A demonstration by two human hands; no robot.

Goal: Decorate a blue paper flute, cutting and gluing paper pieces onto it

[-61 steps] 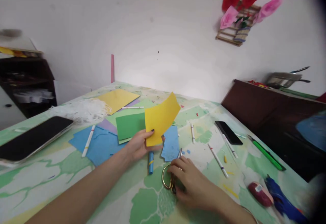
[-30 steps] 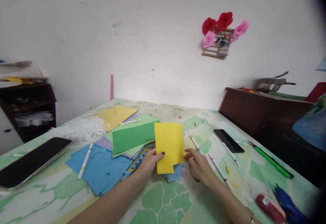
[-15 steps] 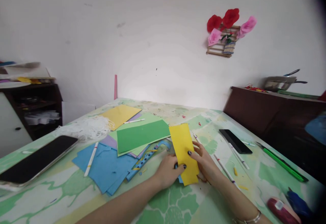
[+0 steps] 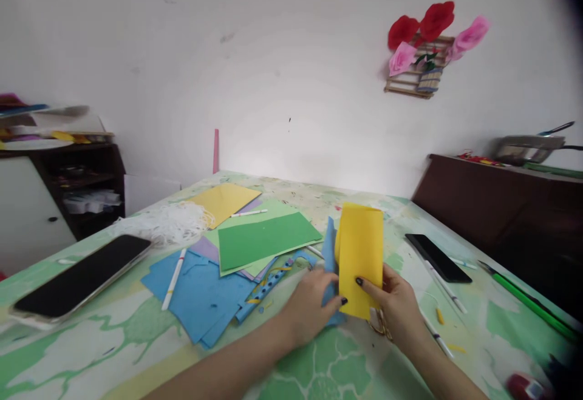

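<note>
My right hand [image 4: 396, 306] is closed on a folded yellow paper [image 4: 362, 254], its thumb across the front. Gold-coloured metal loops [image 4: 378, 322], like scissor handles, hang below the paper at the fingers of that hand; the rest is hidden. My left hand [image 4: 310, 306] pinches a piece of blue paper [image 4: 330, 245] just left of the yellow one, its thumb near the yellow edge. Left of that hand lie a curled blue strip with dark dots [image 4: 268, 284] and a stack of blue sheets [image 4: 200, 297].
Green sheets [image 4: 268, 239] and a yellow sheet [image 4: 228, 200] lie farther back beside white string [image 4: 173, 224]. Phones [image 4: 82, 278] [image 4: 437, 257] flank the work. A white marker [image 4: 173, 278] rests on the blue stack. A green cutter [image 4: 528, 303] lies at right.
The yellow paper has been raised and turned more upright, showing a fold. The blue paper now shows between it and my left hand. Both hands sit slightly farther right in the shifted view.
</note>
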